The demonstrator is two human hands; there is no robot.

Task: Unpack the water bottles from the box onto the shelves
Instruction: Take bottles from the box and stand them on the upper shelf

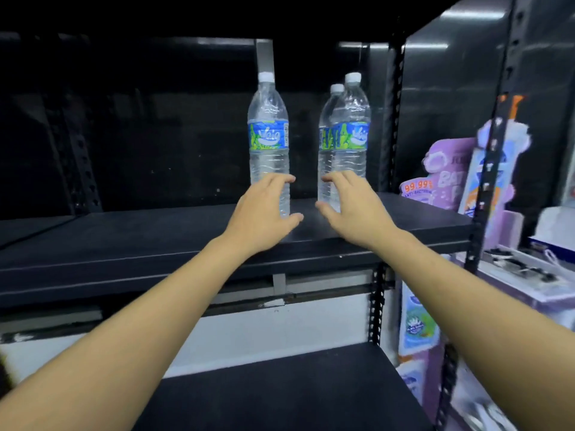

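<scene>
Three clear plastic water bottles stand upright on the upper shelf (124, 241), a black board. Each has a white cap, ribbed sides and a blue and green label round its middle. The left bottle (269, 141) stands alone. To its right, across a gap, stands the front right bottle (353, 129), and the rear right bottle (326, 144) is just behind it, partly covered by it. Both bare arms reach in from below. The left hand (264, 209) is in front of the lower part of the left bottle, its fingers spread and loosely curved and its thumb low by the base, not clasped round the bottle. The right hand (353, 203) is the same way before the lower parts of the right pair, its fingers relaxed and apart. Whether any fingertip touches plastic cannot be told. The hands hide the bottoms of all three bottles. A black punched post (394, 113) rises just right of the pair. Beyond it, on the neighbouring rack, are purple packs (448, 172) and other blurred cartons, with a second post (494, 150) crossing in front of them. Below are a white panel (249, 331) and a black lower shelf (280, 390).
</scene>
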